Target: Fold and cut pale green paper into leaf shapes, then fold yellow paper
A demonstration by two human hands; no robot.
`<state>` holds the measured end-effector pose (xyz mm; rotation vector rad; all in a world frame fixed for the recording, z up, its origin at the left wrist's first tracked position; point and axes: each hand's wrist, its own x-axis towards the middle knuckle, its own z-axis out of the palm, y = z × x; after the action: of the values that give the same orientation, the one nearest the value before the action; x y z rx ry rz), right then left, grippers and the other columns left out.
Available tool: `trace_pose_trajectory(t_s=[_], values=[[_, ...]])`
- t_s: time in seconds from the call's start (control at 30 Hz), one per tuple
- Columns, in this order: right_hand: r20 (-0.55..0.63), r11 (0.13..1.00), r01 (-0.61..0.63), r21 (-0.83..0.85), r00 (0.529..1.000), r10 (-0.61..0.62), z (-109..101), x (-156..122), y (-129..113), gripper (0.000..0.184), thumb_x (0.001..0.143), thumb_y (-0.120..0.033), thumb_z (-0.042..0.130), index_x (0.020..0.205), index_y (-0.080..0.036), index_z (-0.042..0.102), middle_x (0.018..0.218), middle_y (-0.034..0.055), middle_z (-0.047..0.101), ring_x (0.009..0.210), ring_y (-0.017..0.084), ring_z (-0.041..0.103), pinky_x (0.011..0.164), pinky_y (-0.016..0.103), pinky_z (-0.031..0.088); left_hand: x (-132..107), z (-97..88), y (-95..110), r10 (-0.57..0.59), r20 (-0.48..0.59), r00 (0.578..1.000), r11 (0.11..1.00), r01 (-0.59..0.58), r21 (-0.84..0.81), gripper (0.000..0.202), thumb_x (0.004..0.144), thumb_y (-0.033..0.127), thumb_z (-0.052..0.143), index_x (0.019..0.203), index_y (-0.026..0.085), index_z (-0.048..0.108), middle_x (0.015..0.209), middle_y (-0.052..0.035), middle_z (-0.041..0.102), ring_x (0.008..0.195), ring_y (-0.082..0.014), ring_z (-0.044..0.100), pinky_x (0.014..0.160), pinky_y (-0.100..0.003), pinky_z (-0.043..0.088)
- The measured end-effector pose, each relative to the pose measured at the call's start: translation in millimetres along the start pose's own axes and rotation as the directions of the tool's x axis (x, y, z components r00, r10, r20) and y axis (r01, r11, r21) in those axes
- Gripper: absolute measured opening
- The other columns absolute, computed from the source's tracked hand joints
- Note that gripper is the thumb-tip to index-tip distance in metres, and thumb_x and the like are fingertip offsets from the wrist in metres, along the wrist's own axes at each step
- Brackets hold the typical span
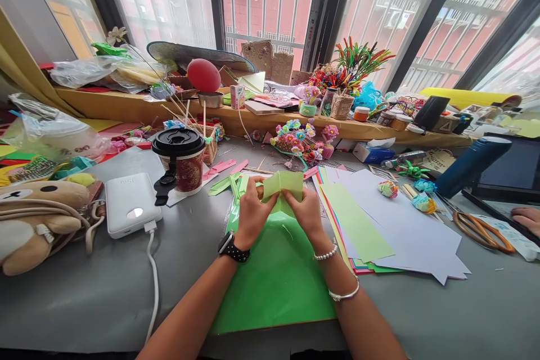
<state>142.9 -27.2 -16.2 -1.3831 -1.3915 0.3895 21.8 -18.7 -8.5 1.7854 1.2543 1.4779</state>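
Note:
Between my two hands is a small piece of light green paper [283, 182] with a crease down its middle. My left hand [255, 208] pinches its left half, thumb near the crease. On the other side my right hand [306, 214] grips the right half, its thumb close to the left one. Most fingers are hidden behind the paper. Below them lies a shiny green sheet [274, 287] on the grey table. Folded green paper strips [230, 184] rest just beyond my left hand. A light green strip [356, 225] lies on the white sheets to the right.
A lidded coffee cup [185, 163], a white power bank [130, 202] with its cable and a plush bear [37, 219] stand left. White paper sheets [409, 230], scissors [485, 230] and paper flowers [424, 202] lie right. Another person's hand [527, 219] shows at the right edge.

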Motion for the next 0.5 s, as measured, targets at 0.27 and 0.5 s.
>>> trace_pose_trajectory(t_s=[0.27, 0.5], values=[[-0.013, 0.999, 0.019, -0.033, 1.000, -0.020, 1.0, -0.4, -0.2, 0.034, 0.071, -0.044, 0.051, 0.061, -0.012, 0.059, 0.053, 0.0031, 0.059, 0.046, 0.013, 0.046, 0.043, 0.023, 0.032, 0.4, 0.1, 0.8, -0.014, -0.002, 1.000, 1.000, 0.014, -0.014, 0.032, 0.067, 0.027, 0.060, 0.090, 0.020, 0.039, 0.067, 0.0014, 0.063, 0.059, -0.0152, 0.061, 0.050, -0.022, 0.043], [-0.024, 0.999, 0.021, -0.030, 0.999, -0.021, 0.3, -0.9, -1.0, 0.034, 0.071, -0.044, 0.051, 0.062, -0.012, 0.060, 0.055, 0.0039, 0.059, 0.048, 0.013, 0.046, 0.043, 0.023, 0.032, -0.3, 0.5, -0.1, -0.021, -0.001, 1.000, 0.999, 0.021, -0.024, 0.032, 0.066, 0.029, 0.060, 0.090, 0.020, 0.040, 0.069, 0.0005, 0.063, 0.061, -0.0153, 0.061, 0.052, -0.022, 0.044]])
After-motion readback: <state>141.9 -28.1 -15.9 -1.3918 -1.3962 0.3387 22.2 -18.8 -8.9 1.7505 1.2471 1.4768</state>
